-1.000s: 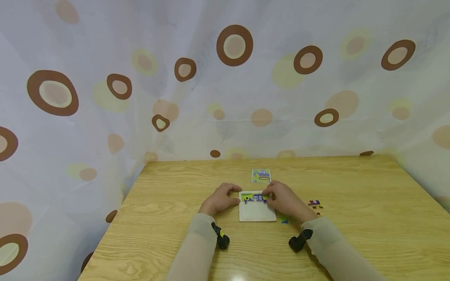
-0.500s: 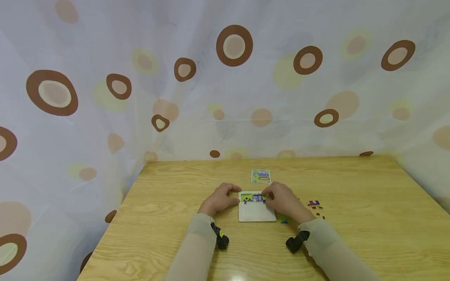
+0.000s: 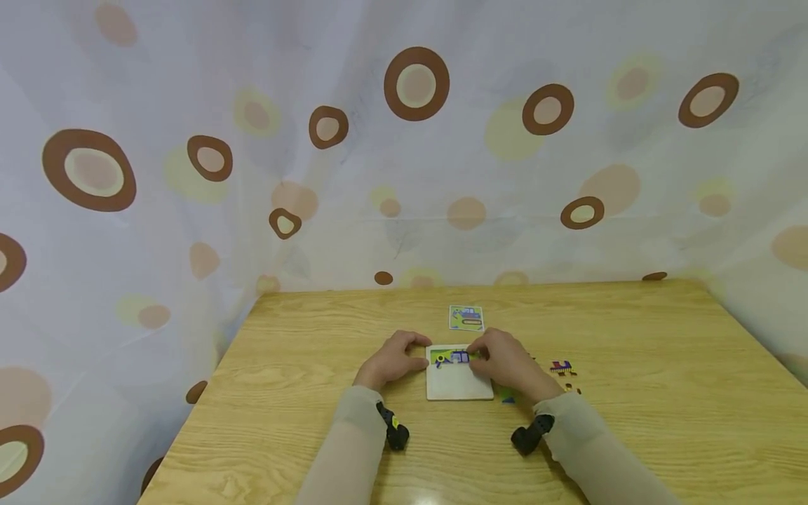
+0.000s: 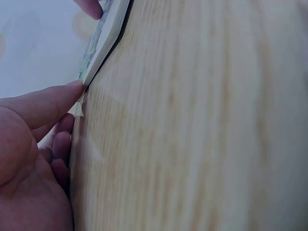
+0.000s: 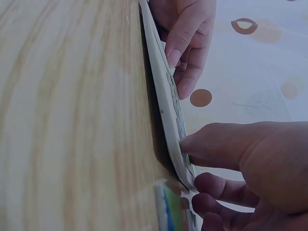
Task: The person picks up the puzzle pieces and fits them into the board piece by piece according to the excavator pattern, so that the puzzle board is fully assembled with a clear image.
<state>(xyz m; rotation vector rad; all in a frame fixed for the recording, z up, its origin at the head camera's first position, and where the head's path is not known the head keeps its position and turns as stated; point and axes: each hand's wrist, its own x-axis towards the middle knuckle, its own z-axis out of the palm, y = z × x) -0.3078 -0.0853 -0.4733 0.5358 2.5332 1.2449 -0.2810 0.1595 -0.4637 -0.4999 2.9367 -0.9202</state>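
Note:
A square white puzzle tray (image 3: 459,384) lies on the table, with a joined strip of colourful jigsaw pieces (image 3: 449,358) along its far side. My left hand (image 3: 393,360) holds the tray's left edge between thumb and forefinger; the left wrist view shows the thumb (image 4: 62,94) against its rim. At the far right part of the tray, my right hand (image 3: 505,361) pinches a jigsaw piece at the end of the strip. That piece is mostly hidden under the fingers. In the right wrist view the right thumb (image 5: 211,144) touches the tray's top face.
Beyond the tray lies a small picture card (image 3: 466,318) of a digger. Loose red and purple jigsaw pieces (image 3: 560,367) lie to the right, with smaller yellow-brown ones (image 3: 571,388) nearer. A green and blue piece (image 3: 508,395) lies beside the tray's right edge. A patterned curtain (image 3: 416,175) hangs behind the table.
The right hand has shifted slightly left along the strip, its wrist drawing in. The left hand keeps its hold on the tray. The whole head view has drifted a little.

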